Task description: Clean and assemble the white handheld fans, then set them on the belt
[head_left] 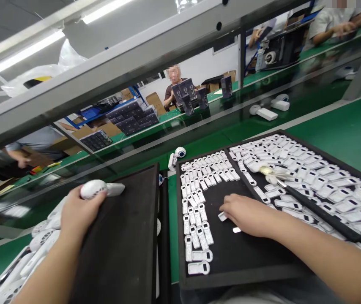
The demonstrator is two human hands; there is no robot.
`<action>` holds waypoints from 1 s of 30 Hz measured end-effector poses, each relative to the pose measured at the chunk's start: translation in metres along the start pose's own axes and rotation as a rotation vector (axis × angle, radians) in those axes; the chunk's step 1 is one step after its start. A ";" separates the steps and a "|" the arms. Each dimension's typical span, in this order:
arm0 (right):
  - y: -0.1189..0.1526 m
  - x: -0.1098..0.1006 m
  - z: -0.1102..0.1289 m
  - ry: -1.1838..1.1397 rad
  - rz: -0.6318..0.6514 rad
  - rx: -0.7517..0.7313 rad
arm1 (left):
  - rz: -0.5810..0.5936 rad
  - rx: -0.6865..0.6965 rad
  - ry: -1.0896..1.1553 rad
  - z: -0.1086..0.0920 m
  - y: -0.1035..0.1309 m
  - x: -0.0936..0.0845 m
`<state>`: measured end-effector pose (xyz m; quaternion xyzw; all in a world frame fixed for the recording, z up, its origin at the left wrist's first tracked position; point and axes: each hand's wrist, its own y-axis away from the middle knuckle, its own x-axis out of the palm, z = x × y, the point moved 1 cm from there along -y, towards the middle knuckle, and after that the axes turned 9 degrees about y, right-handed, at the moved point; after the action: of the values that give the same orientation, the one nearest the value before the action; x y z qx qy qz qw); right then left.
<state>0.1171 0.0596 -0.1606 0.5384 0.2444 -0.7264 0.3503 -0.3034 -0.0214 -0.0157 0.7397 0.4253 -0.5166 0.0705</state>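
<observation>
My left hand holds a white, round-headed plastic device above a black rectangular tray's far-left corner; my right hand curls over a white piece, grip indeterminable.

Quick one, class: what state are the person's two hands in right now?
Left hand: closed on a white round-headed device.
Right hand: curled at a small white piece; cannot tell whether it is gripped.

Factory: green workbench, black tray of identical white parts, stacked boxes, workers.
</observation>
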 end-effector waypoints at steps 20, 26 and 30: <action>0.041 -0.013 0.004 -0.476 -0.420 0.339 | 0.634 -0.229 0.518 -0.035 0.054 0.021; 0.034 -0.029 0.033 -0.947 -0.425 0.419 | 0.888 -0.201 1.190 -0.112 0.119 0.046; 0.023 -0.033 0.049 -1.064 -0.455 0.434 | 1.106 0.034 1.150 -0.151 0.157 0.079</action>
<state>0.1105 0.0177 -0.1144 0.0958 -0.0085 -0.9851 0.1427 -0.0783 0.0056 -0.0644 0.9951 -0.0418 0.0496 0.0748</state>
